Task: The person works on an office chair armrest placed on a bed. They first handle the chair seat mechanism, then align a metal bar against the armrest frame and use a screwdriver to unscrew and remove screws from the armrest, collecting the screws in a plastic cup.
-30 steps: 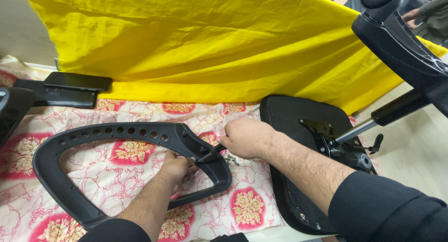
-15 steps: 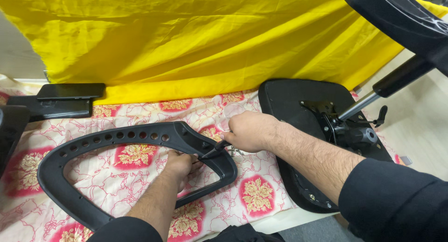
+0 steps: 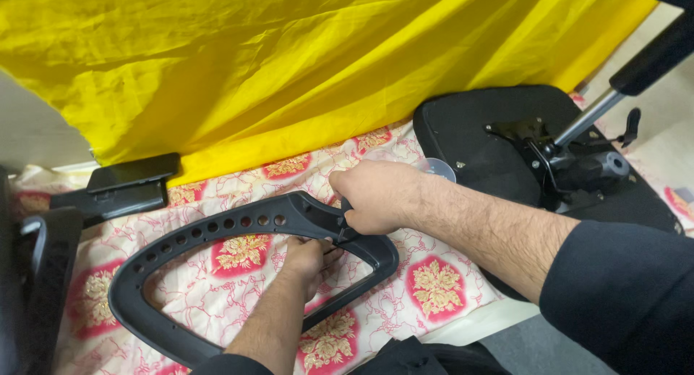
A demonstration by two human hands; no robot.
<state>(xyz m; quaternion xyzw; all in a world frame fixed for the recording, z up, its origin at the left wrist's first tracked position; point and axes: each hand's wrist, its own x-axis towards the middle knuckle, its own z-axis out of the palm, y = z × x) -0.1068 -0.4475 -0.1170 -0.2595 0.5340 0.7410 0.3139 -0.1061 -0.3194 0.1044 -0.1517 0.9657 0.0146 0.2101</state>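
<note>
1. Two bare hands work at one corner of a black looped armrest frame lying flat on a pink floral cloth. The right hand is closed in a fist on top of the frame's bend, around a slim dark tool whose tip is hidden under the fingers. The left hand reaches up from inside the loop, fingers curled against the frame's underside just below that fist; what it pinches, if anything, cannot be told.

2. The tool could slip off its seat. The fist hides the tip, so any tilt away from straight would likely go unnoticed, and a slip would drive it toward the left fingers directly beneath.

3. The frame could skate. It rests on loose, wrinkled cloth with only the two hands pinning one corner; a hard twist at the grip may swing the free far end, away to the left of the grip.

4. A small part could drop. Anything loosened at the grip would fall onto the busy floral pattern, where it would be hard to spot.

5. A clear round disc lies just beyond the right wrist, beside the upturned black seat base. A sweeping forearm could knock it under the yellow sheet behind the grip.
</note>
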